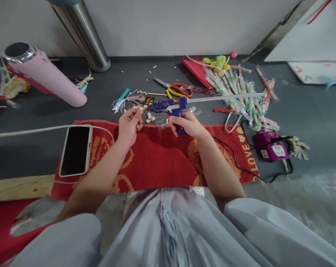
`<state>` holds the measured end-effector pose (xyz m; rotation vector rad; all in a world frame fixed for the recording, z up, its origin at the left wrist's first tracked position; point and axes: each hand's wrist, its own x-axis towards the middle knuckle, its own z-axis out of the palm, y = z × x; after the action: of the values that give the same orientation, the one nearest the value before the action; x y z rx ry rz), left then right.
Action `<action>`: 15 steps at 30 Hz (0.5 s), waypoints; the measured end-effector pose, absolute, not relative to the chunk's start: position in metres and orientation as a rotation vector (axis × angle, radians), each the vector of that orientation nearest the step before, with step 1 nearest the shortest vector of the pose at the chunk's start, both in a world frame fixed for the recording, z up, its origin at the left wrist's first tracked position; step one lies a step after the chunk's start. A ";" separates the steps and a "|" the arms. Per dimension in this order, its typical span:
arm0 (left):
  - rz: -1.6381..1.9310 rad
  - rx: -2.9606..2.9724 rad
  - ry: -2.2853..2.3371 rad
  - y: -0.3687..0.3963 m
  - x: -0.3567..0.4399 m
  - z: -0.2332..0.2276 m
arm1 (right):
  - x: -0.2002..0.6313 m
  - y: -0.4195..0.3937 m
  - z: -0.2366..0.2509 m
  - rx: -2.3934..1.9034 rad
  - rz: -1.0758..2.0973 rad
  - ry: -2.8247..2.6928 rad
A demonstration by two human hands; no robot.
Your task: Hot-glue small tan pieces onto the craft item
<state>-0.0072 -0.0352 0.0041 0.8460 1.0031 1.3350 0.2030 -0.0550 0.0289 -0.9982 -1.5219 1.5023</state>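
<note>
My right hand [190, 124] is wrapped round the handle of a blue hot glue gun [163, 106]. A long translucent glue stick [226, 97] sticks out of its back, and its nozzle points left. My left hand [130, 124] is pinched closed just by the nozzle tip. What its fingers hold is too small to make out. Beyond that hand lie a bundle of white strings [123, 104] and a teal stick [122, 95]. Small pale wooden pieces [150, 118] are scattered below the nozzle.
Scissors [176, 90] lie behind the glue gun. Wrapped stick bundles [240, 91] and a purple box [270, 145] with a black cord are at right. At left stand a pink tumbler [53, 79] and a steel bottle [86, 35]. A phone [76, 151] rests on the red towel [162, 159].
</note>
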 end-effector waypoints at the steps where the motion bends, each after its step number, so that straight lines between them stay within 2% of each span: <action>1: 1.336 0.844 1.002 -0.035 -0.007 0.004 | 0.203 -0.055 0.029 -0.996 1.499 -1.522; 15: 1.323 0.848 1.009 -0.035 -0.008 0.004 | 0.203 -0.056 0.031 -1.008 1.528 -1.496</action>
<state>-0.0077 -0.0350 0.0041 0.8476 1.0092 1.3234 0.2034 -0.0563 0.0307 -1.0082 -1.4958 1.5279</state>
